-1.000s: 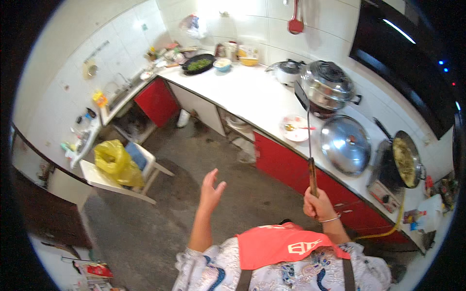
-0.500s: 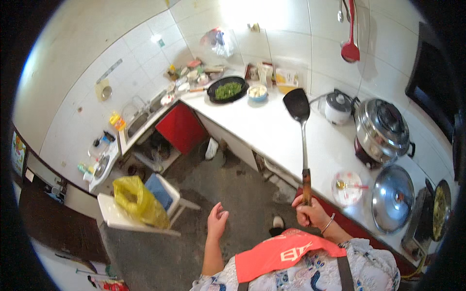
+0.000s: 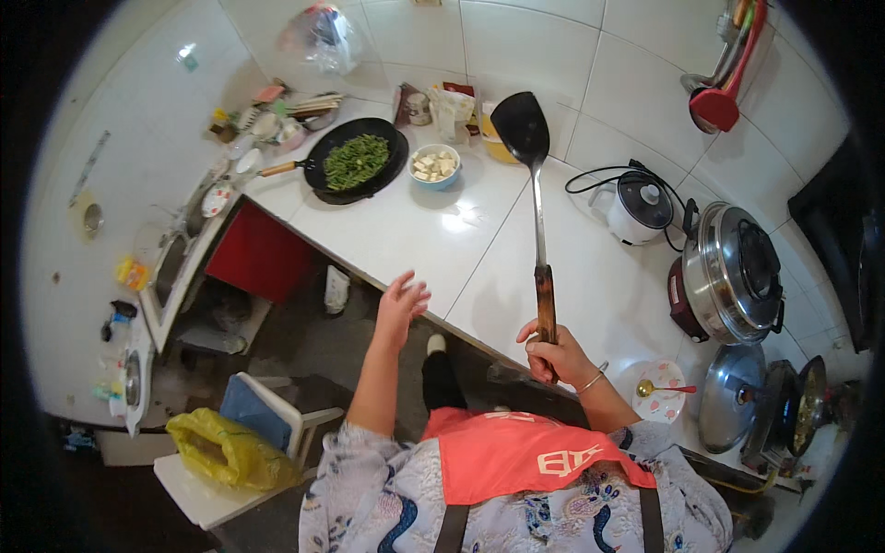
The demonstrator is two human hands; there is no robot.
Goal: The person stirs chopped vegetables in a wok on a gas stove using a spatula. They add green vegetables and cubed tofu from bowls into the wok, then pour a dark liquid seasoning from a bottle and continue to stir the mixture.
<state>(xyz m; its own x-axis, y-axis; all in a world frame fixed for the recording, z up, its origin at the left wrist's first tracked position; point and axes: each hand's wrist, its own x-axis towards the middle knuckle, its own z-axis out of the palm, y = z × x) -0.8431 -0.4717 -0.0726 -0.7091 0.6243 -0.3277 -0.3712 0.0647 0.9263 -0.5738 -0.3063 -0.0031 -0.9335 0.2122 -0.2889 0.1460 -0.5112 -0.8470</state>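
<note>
The right hand (image 3: 557, 354), below and right of the frame's centre, grasps with its fingers the spatula (image 3: 538, 217), whose black blade (image 3: 523, 131) points toward the top centre. The left hand (image 3: 403, 304), near the centre, is empty, its fingers loosely spread. The present step seems to be carrying the spatula; moving it further calls for a steady grip, clear of the bowl (image 3: 436, 183).
</note>
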